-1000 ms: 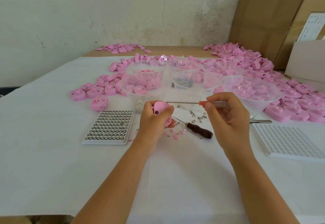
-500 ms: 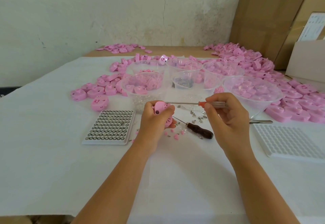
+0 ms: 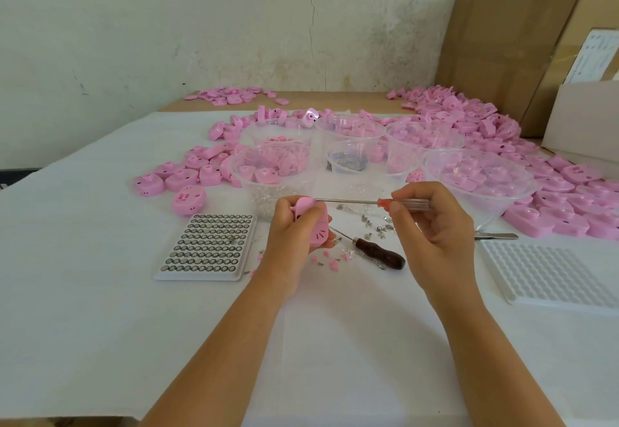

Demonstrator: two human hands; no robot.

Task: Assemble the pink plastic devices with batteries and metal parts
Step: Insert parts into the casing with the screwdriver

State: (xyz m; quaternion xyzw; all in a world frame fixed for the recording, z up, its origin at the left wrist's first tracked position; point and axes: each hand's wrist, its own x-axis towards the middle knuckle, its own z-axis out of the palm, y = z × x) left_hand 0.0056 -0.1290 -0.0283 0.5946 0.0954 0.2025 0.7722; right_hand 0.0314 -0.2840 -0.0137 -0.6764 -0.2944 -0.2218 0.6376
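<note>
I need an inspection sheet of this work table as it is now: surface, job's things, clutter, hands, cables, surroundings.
Surface: table under a white cover.
Job's things: pink device in the left hand; red-handled screwdriver in the right hand, tip at the device; battery tray almost full; clear bowls of parts; pink shells in heaps.
Clutter: brown-handled tool, small metal pieces, pink bits, empty white tray.
Hands: both closed in a grip.
Cables: nothing seen.
Surroundings: cracked wall, cardboard boxes.
</note>
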